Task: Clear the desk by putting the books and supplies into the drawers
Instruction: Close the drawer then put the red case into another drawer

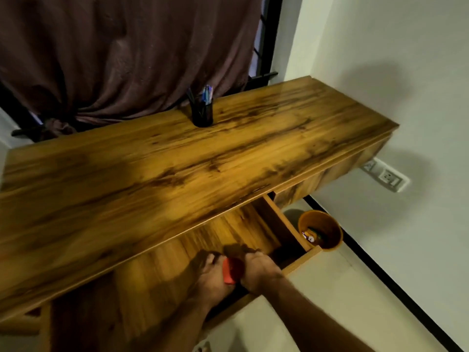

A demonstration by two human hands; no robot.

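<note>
A wooden drawer (284,219) stands pulled out below the desk top (152,174). Inside it, near the front, both my hands hold a small red object (232,271), blurred and partly hidden. My left hand (212,275) grips its left side with curled fingers. My right hand (258,270) grips its right side from above. A black pen holder (202,113) with several pens stands at the back of the desk.
An orange bin (327,240) with bits of waste sits on the floor right of the drawer. A brown curtain (127,52) hangs behind the desk. A wall socket (385,177) lies under the desk's right end. A second, shut drawer front (330,179) is at the right.
</note>
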